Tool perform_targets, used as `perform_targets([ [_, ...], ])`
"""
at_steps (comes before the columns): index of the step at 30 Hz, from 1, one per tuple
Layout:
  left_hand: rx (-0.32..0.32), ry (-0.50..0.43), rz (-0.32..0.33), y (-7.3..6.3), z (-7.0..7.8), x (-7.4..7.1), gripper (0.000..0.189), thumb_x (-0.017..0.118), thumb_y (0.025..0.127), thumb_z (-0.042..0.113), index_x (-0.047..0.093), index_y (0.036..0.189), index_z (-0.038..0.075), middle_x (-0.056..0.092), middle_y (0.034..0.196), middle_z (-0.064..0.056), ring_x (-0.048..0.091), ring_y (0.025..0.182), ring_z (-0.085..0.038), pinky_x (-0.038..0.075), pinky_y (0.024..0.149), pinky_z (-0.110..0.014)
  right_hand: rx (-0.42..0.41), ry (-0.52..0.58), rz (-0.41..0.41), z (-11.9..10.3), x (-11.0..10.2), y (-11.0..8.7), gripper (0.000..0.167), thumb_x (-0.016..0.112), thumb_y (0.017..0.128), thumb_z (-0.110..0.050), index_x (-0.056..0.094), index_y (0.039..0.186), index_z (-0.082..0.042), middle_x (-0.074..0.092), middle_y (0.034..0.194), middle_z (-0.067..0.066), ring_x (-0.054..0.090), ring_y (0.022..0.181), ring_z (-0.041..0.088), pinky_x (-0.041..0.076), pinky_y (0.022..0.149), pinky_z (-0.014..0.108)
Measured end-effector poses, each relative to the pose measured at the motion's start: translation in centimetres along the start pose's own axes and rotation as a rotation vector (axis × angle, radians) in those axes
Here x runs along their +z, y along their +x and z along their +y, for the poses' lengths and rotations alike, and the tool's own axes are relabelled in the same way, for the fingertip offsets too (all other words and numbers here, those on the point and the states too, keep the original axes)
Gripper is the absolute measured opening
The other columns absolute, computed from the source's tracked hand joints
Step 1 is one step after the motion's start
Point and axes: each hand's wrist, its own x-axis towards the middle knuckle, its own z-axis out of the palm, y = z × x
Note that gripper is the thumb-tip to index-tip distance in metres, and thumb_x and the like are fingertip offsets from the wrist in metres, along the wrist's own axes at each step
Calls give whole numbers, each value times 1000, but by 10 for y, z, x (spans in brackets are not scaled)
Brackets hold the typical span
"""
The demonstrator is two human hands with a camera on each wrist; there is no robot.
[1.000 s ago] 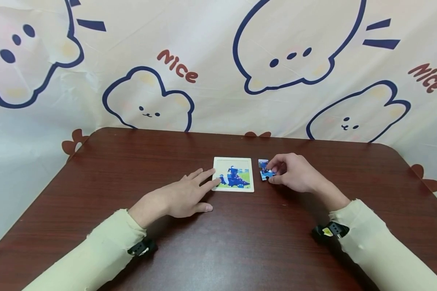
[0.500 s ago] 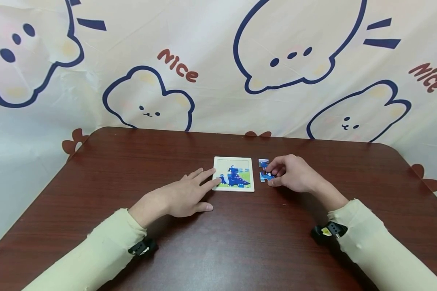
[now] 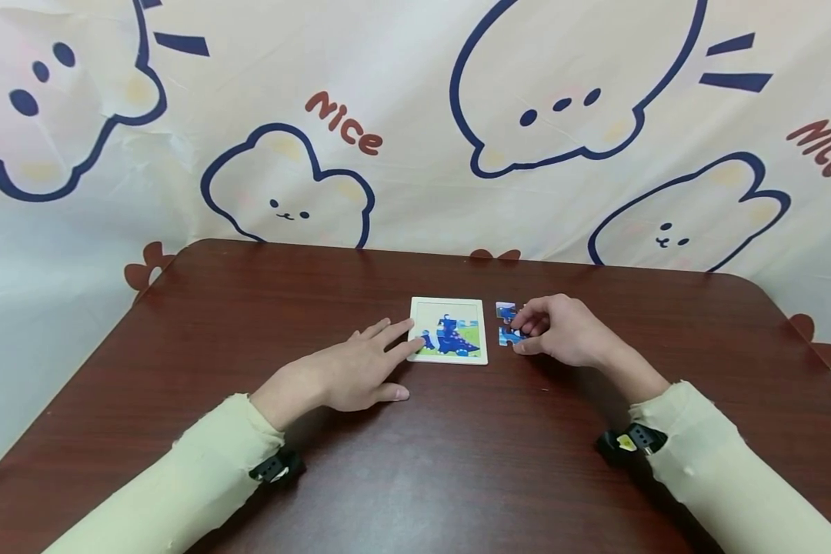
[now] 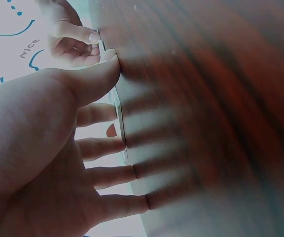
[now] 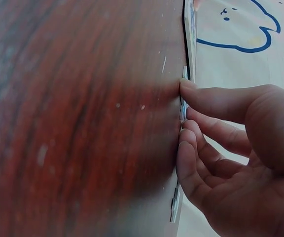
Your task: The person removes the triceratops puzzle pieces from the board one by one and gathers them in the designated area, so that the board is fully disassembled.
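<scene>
A white-framed jigsaw tray (image 3: 450, 362) lies on the table, with assembled pieces showing a blue dinosaur on green grass; its upper part is bare. My left hand (image 3: 353, 375) is spread, index and middle fingertips resting on the tray's left edge, thumb on the table in front. To the tray's right, my right hand (image 3: 564, 331) pinches a blue jigsaw piece (image 3: 506, 337) between thumb and fingers, flat at table level. The right wrist view shows the thumb (image 5: 216, 98) at one side of the piece. Just behind lies a second blue jigsaw piece (image 3: 505, 310), partly covered by the fingers.
Another thin flat piece (image 5: 174, 202) lies on the table beyond the right hand's fingers in the right wrist view. The dark brown wooden table (image 3: 415, 469) ends at a pale cartoon-printed cloth (image 3: 415, 200) behind it. Both sleeves carry black wrist devices.
The near jigsaw piece has turned from slanted to nearly square with the tray under my right fingers. My left hand stays on the tray. The head view has shifted slightly.
</scene>
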Motion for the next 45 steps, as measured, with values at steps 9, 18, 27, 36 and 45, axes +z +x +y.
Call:
perform_targets([
  [9, 0, 1, 0, 0, 0, 1, 73, 63, 107, 38, 32, 168, 13, 17, 179, -17, 15, 164, -48, 26, 125, -71, -20, 11, 29, -3, -1, -1, 26, 86, 90, -15, 76, 113, -9, 70, 101, 9, 60, 93, 24, 50, 82, 33],
  [18, 0, 1, 2, 0, 0, 1, 72, 62, 107, 38, 31, 168, 13, 16, 179, -17, 14, 165, -48, 26, 125, -72, -87, 46, 71, -22, 2, 7, 31, 86, 90, -18, 74, 118, -9, 71, 103, 8, 61, 94, 24, 53, 80, 32],
  [27, 4, 7, 0, 0, -1, 1, 72, 62, 108, 39, 31, 168, 13, 16, 179, -18, 15, 164, -49, 27, 124, -74, -124, 53, 29, -49, 21, 23, 40, 86, 90, -18, 71, 127, -10, 70, 105, 8, 62, 93, 22, 54, 81, 32],
  [36, 11, 14, -3, 2, -1, 0, 72, 61, 108, 39, 31, 168, 13, 16, 178, -18, 16, 164, -50, 28, 123, -74, -146, 46, -33, -67, 34, 34, 43, 86, 90, -17, 70, 129, -9, 71, 116, 8, 67, 92, 18, 57, 87, 35],
  [45, 10, 12, -3, 2, 0, 0, 72, 61, 108, 39, 32, 167, 12, 17, 178, -19, 17, 163, -50, 28, 123, -74, -100, 42, -54, -68, 40, 40, 41, 85, 91, -13, 70, 128, -9, 69, 117, 10, 64, 92, 20, 58, 90, 36],
])
